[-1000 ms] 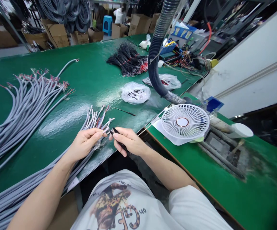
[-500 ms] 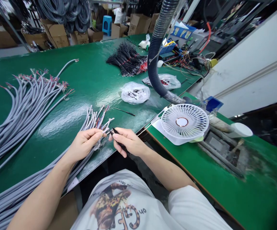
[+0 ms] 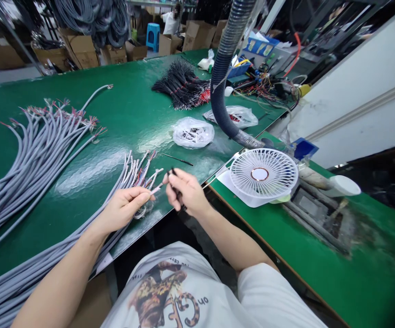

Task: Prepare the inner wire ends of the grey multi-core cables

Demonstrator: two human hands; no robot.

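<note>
Green bench [image 3: 122, 100], left of the white fan [image 3: 264, 175]: my left hand [image 3: 125, 210] fingers pinch a gray cable [image 3: 155, 190] end; right hand [image 3: 185, 193] fingers grip a thin black tool [image 3: 173, 173] beside it.

The person wears a white T-shirt [image 3: 197, 282], seen at the bottom middle of the frame. On its front is a big picture [image 3: 159, 291] in orange and yellow with dark spots, like the coat of a big cat. Small black letters [image 3: 190, 301] curve around the picture. The short sleeve [image 3: 269, 291] at the lower right is plain white and loose. Below the sleeves both arms are bare. The left hand [image 3: 124, 209] and the right hand [image 3: 183, 191] are bare too.
</note>
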